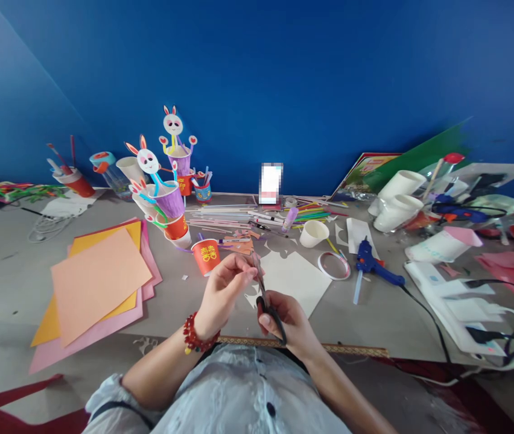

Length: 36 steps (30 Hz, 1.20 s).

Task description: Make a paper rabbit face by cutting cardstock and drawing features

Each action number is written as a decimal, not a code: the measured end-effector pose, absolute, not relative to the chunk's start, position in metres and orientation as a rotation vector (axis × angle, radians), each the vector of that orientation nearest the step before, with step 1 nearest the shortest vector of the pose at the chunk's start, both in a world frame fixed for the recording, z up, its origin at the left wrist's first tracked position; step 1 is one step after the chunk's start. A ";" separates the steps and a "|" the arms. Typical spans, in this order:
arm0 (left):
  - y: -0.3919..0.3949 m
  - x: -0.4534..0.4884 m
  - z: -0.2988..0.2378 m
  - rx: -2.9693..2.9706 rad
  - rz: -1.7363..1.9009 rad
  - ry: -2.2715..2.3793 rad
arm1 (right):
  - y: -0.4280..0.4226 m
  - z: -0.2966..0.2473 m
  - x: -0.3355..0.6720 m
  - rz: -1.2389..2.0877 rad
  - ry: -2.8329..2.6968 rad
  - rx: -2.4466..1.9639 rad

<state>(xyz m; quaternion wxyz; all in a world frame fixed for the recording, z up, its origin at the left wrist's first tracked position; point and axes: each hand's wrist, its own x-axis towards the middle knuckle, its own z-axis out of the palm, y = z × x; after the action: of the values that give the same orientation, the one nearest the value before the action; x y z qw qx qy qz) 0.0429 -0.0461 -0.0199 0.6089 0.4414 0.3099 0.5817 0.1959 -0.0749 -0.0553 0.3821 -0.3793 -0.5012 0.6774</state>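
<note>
My right hand [286,319] is closed round the black handles of a pair of scissors [266,298], blades pointing up and away from me. My left hand [225,283], with a red bead bracelet on the wrist, pinches a small piece of something I cannot make out right at the scissor blades. Both hands hover above the near edge of the grey table [374,313], over a white sheet of paper [295,277]. A red paper cup [206,255] stands just beyond my left hand.
Orange, yellow and pink card sheets [96,283] lie at left. Paper-cup rabbit figures [166,193] stand behind them. A blue glue gun [372,264] with its cable, a tape roll [333,265], white cups [314,233], straws and sticks [239,220] crowd the middle and right.
</note>
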 end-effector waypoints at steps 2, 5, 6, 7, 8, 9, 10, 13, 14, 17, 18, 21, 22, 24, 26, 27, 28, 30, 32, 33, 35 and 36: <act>-0.046 0.043 -0.020 1.004 1.339 0.728 | -0.075 -0.055 0.196 1.731 -1.272 -0.977; -0.047 0.044 -0.020 0.996 1.344 0.728 | -0.074 -0.056 0.195 1.727 -1.271 -0.987; -0.047 0.044 -0.020 0.995 1.347 0.724 | -0.074 -0.056 0.195 1.726 -1.270 -0.989; -0.047 0.044 -0.020 0.994 1.348 0.724 | -0.074 -0.056 0.195 1.725 -1.270 -0.992; -0.046 0.045 -0.020 0.993 1.348 0.728 | -0.074 -0.056 0.195 1.725 -1.270 -0.994; -0.046 0.045 -0.020 0.991 1.347 0.735 | -0.074 -0.056 0.194 1.726 -1.270 -0.996; -0.046 0.045 -0.021 0.988 1.344 0.742 | -0.074 -0.056 0.194 1.727 -1.270 -0.999; -0.045 0.045 -0.022 0.980 1.339 0.741 | -0.074 -0.056 0.194 1.731 -1.262 -1.008; -0.045 0.045 -0.022 0.977 1.340 0.734 | -0.073 -0.056 0.194 1.733 -1.259 -1.010; -0.045 0.045 -0.023 0.968 1.344 0.706 | -0.073 -0.057 0.193 1.733 -1.259 -1.011; -0.045 0.045 -0.023 0.968 1.344 0.699 | -0.073 -0.057 0.193 1.731 -1.261 -1.009; -0.045 0.045 -0.023 0.972 1.342 0.695 | -0.073 -0.057 0.193 1.729 -1.261 -1.002; -0.045 0.045 -0.023 0.971 1.341 0.698 | -0.073 -0.057 0.193 1.731 -1.258 -1.002; -0.045 0.045 -0.022 0.970 1.340 0.705 | -0.073 -0.057 0.193 1.735 -1.253 -1.006; -0.045 0.045 -0.022 0.973 1.338 0.714 | -0.073 -0.057 0.193 1.740 -1.245 -1.008; -0.046 0.045 -0.022 0.975 1.337 0.721 | -0.073 -0.057 0.194 1.742 -1.242 -1.007; -0.046 0.044 -0.023 0.976 1.336 0.729 | -0.073 -0.057 0.194 1.745 -1.238 -1.005; -0.045 0.044 -0.023 0.980 1.336 0.743 | -0.073 -0.058 0.194 1.756 -1.229 -1.001; -0.045 0.042 -0.024 0.990 1.333 0.750 | -0.073 -0.059 0.194 1.763 -1.225 -0.996; -0.044 0.041 -0.024 0.998 1.329 0.750 | -0.072 -0.060 0.194 1.764 -1.226 -0.994; -0.043 0.039 -0.023 1.023 1.318 0.750 | -0.072 -0.061 0.195 1.763 -1.238 -0.992; -0.043 0.038 -0.022 1.038 1.313 0.751 | -0.072 -0.061 0.196 1.762 -1.243 -0.994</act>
<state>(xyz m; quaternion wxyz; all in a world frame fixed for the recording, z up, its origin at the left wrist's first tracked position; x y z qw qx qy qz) 0.0383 -0.0429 -0.0225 0.6081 0.4492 0.3248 0.5682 0.1960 -0.0722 -0.0613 0.3743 -0.3883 -0.4856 0.6880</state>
